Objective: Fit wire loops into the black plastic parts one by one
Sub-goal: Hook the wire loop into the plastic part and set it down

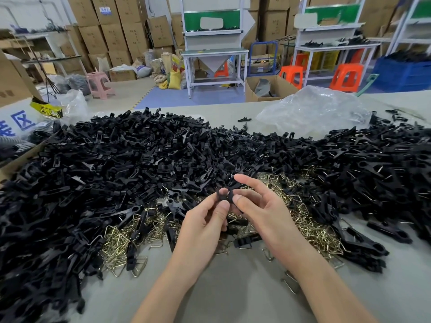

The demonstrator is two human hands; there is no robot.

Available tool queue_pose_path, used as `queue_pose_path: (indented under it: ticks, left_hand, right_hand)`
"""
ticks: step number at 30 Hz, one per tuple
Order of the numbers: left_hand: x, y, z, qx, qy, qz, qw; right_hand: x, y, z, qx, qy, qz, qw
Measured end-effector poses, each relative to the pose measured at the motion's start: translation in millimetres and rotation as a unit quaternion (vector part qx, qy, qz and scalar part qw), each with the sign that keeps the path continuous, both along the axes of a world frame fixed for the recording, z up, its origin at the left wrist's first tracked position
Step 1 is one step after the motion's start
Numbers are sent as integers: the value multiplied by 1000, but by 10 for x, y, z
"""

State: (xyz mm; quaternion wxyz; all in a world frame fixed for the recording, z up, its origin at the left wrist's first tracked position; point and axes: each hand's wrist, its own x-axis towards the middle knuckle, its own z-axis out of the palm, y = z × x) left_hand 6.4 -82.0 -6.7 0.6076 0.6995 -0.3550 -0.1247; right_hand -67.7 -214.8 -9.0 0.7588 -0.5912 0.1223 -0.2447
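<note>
Both hands raised over the near middle of the table (pixel 233 292). Left hand (pixel 205 227) pinches a part (pixel 223 193), thumb on its near edge. Right hand (pixel 263 213) holds the same part from the right, thumb pressed to it and forefinger lifted clear above; the fingers behind are hidden. Directly below lie brass-coloured loops (pixel 303 220), spread left and right. The heap (pixel 116 159) of black parts rings them on the far side. Clear bag (pixel 312 110) far right.
</note>
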Motion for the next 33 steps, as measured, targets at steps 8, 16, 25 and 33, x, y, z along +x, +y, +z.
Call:
queue_pose_path:
  ticks: [8,16,25,33]
  left_hand:
    - [19,20,-33,-11,29,-25,999]
    - [42,30,-13,-37,86,-39,995]
    - [-1,11,-68,-18,19,7,1000]
    - [93,39,-91,-6,-75,142,987]
  right_hand:
    - [-13,0,18,-1,3,2,1000]
    - [-47,-9,27,-43,19,22,999]
    - [-30,-23,-15,1,31,65,997]
    - [-210,-190,29,-455,175,-262,833]
